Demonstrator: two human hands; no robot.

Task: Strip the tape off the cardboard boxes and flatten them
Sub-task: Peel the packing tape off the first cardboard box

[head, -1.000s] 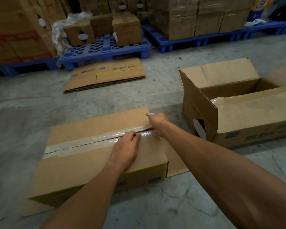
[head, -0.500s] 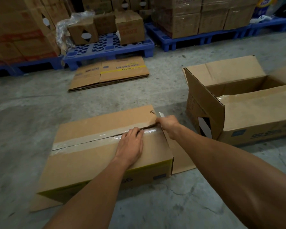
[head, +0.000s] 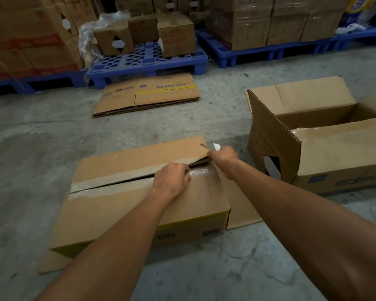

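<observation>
Cardboard, one flattened box lies beyond our taped box; left hand presses it, fingers curled at the tape; right hand grips a white tool; open box beside waits.

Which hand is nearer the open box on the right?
Right. The right hand grips a white tool at the taped box's far right corner, beside the open box; the left hand rests farther left on the seam.

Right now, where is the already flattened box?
In the head view, the flattened box lies on the concrete floor, upper centre, just before the blue pallet.
</observation>
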